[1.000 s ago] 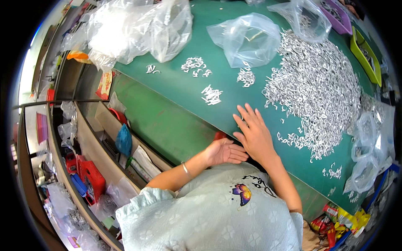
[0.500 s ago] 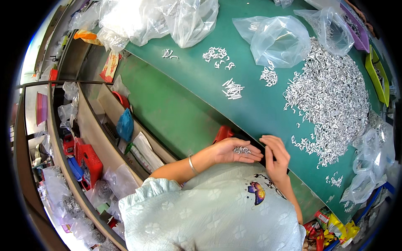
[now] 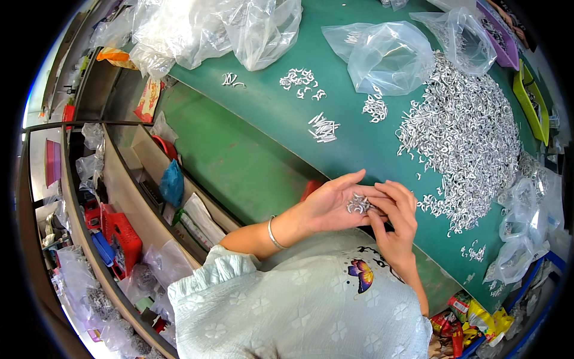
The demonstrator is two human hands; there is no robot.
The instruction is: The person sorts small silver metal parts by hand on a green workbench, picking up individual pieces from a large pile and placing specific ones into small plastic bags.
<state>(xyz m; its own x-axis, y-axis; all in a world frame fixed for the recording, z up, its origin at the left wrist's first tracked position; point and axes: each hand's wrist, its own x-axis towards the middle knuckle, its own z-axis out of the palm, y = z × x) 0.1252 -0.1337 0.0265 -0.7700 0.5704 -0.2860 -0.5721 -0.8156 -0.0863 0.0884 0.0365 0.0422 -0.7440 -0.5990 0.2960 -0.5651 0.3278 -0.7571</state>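
While my left hand (image 3: 326, 209) lies palm up just above the near edge of the green worktop (image 3: 257, 161), its grip is open and cupped, and a small cluster of shiny silver bent-metal clips (image 3: 359, 204) rests in the palm near the fingers. They look like short curled hooks of bright wire, tangled loosely together. My right hand (image 3: 394, 221) comes in from the other side, its fingertips (image 3: 378, 206) pinched onto the edge of that cluster, so this grip is closed on the clips. A thin silver bangle (image 3: 273, 232) sits on my left wrist.

Just beyond my hands, to the right, a large heap of the same silver clips (image 3: 466, 137) spreads across the worktop, with stray pieces trailing toward me. Farther out lie several little sorted piles of clips (image 3: 323, 127), some lined up in parallel. Past these sits a crumpled clear plastic bag (image 3: 388, 57), touching the heap's far side, and more clear plastic bags (image 3: 209, 30) are bunched at the far left edge.
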